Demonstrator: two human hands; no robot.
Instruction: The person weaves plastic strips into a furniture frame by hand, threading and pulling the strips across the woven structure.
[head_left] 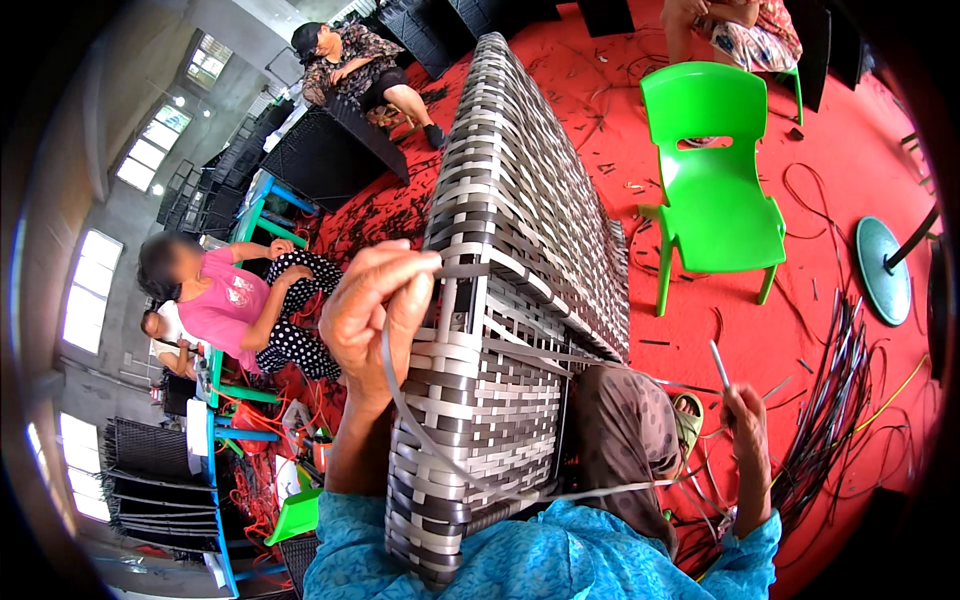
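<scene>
A woven frame (510, 210) in grey, white and dark brown flat strips rises in front of me and leans against my lap. At its left corner my left hand (370, 320) is closed, thumb and finger pinching a grey plastic strip (465, 270) that runs into the weave. A lighter grey strip (425, 435) hangs from this hand, loops down past the weave and stretches right across my lap. Off to the right, my right hand (746, 425) is closed around a slim rod-like tool (719, 366) with a pale, metallic-looking shaft pointing up; its grip is hidden in the fingers.
A green plastic chair (715, 190) stands at the far right on the red floor (700, 330). Loose dark strips (830, 400) lie in a bundle at right, near a round teal base (884, 270). Other people sit at left and far back, beside blue-green frames and black woven panels (160, 485).
</scene>
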